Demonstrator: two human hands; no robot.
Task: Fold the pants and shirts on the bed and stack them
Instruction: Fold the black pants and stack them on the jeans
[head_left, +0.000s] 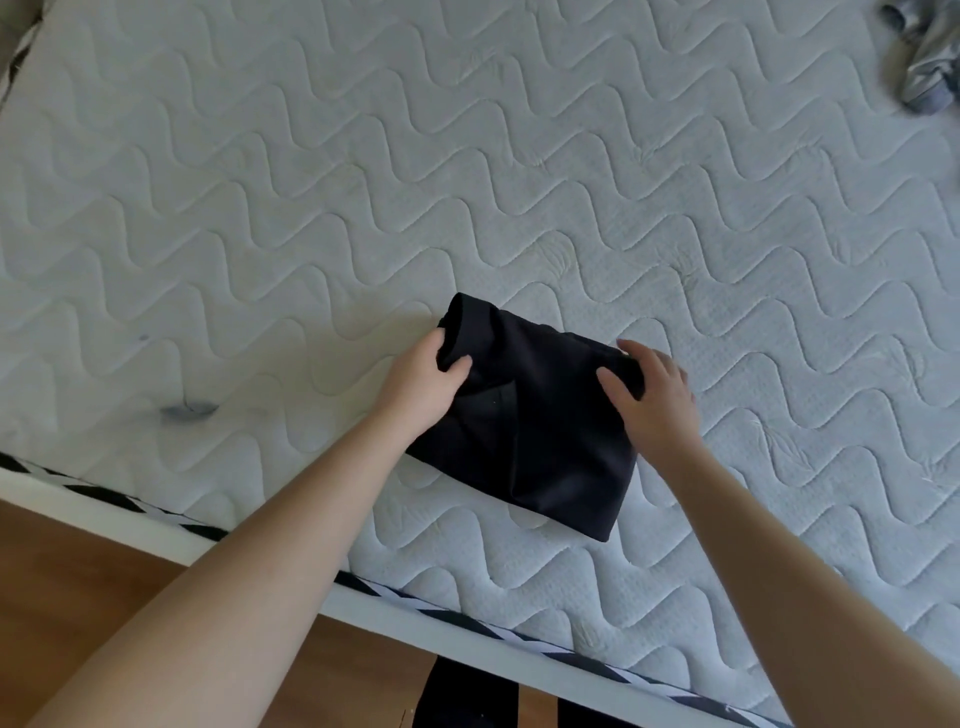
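2 hands (426, 384) (652, 397) grip a soft, black folded garment (540, 431).

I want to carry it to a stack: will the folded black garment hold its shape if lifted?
Probably not: the black garment is soft, layered cloth, so it would sag and unfold. The left hand grips one end and the right hand the other; supporting both ends should help.
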